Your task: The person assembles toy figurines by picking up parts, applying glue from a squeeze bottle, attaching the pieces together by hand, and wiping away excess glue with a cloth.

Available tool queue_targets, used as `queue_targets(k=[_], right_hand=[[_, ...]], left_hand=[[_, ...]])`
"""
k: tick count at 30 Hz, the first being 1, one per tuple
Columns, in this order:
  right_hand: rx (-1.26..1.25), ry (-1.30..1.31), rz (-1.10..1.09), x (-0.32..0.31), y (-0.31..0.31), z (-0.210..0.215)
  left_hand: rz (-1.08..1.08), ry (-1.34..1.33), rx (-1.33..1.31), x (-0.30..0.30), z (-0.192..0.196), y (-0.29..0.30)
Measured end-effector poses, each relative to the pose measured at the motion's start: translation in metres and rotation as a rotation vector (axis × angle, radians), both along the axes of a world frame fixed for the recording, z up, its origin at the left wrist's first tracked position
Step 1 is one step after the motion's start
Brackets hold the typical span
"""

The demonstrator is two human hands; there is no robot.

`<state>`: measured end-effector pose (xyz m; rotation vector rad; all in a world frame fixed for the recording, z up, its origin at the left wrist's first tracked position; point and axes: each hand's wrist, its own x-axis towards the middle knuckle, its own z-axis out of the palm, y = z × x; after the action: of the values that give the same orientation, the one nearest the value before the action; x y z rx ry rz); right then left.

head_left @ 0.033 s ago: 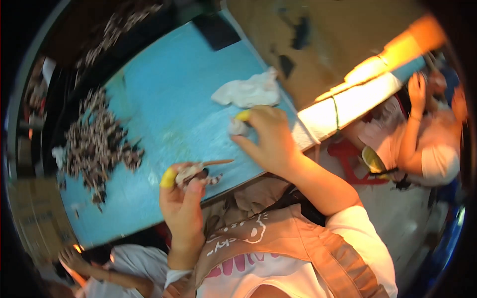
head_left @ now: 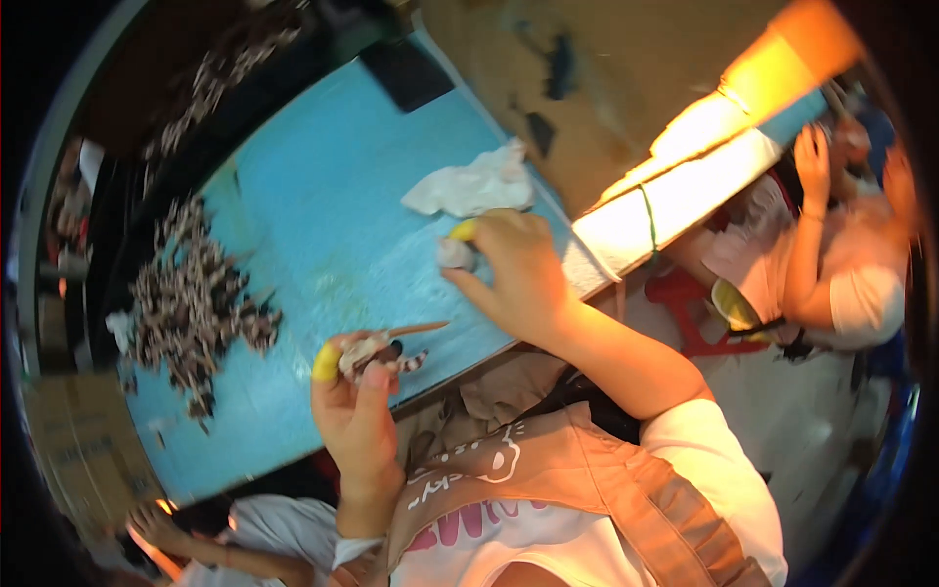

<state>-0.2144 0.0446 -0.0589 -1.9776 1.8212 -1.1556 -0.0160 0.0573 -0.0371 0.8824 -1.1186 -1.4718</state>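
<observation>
the small beige figure [head_left: 359, 356] is judged light and stiff, perhaps fragile at its thin rod [head_left: 423, 326] and striped end [head_left: 412, 363], so it is best held by its thicker body. it is gripped there, left of lower centre in the frame, between thumb and fingers of the left hand [head_left: 354, 416], with both ends pointed rightward, outside the grip. a pale wad [head_left: 455, 256], probably soft, is pinched by the right hand [head_left: 523, 264] near the frame's centre.

White lettering [head_left: 427, 491] marks the brown apron [head_left: 558, 445], pink capitals [head_left: 479, 519] the white shirt [head_left: 719, 455], and illegible marks [head_left: 86, 448] the cardboard box [head_left: 103, 416].
</observation>
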Motion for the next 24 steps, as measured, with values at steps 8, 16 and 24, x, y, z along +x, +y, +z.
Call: queue_targets(k=[8, 16, 24], right_hand=[[-0.84, -0.029, -0.194, -0.042, 0.03, 0.029], [0.381, 0.332, -0.598, -0.187, -0.052, 0.027], [0.16, 0.355, -0.572, -0.194, -0.031, 0.027]], left_hand=[[-0.008, 0.0, -0.046, 0.0, 0.004, -0.001], [-0.076, -0.021, -0.012, -0.013, 0.006, -0.002], [-0.11, -0.023, 0.017, -0.01, 0.01, 0.016]])
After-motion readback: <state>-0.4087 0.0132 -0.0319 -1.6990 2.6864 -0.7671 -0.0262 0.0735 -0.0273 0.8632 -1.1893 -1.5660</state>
